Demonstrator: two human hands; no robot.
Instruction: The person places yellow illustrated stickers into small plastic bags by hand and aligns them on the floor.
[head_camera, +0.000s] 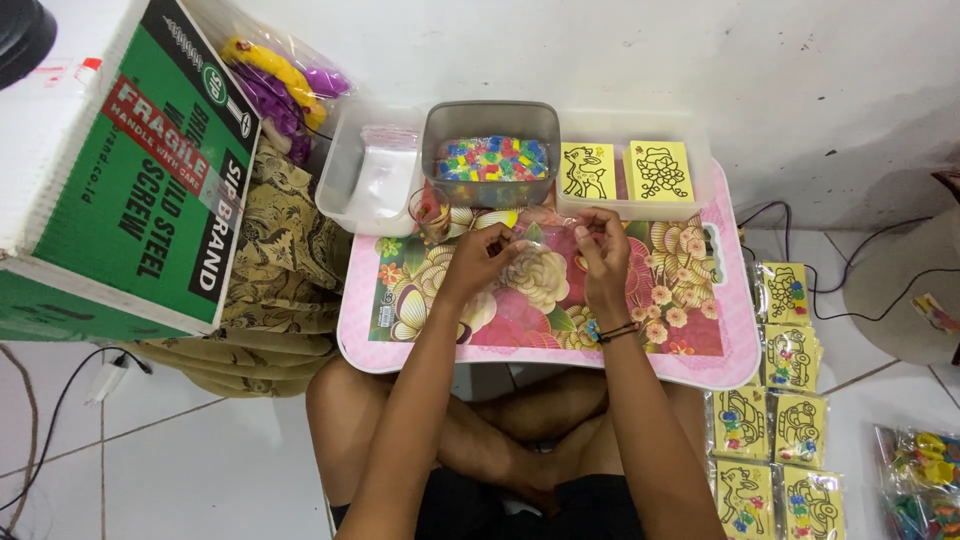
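A pink floral lap table (700, 365) spans the seated person's crossed legs. At its far edge stand a grey tub of coloured bits (490, 152) and a clear tray with yellow picture cards (658, 170). Finished packets (790, 355) lie on the floor to the right. Both hands meet over a small clear plastic bag (535, 222) at the table's middle: left hand (478, 258) and right hand (603, 250) pinch its edges, fingers closed (contents too faint to tell). It looks like bagging in hand; opening the mouth wants a fine pinch.
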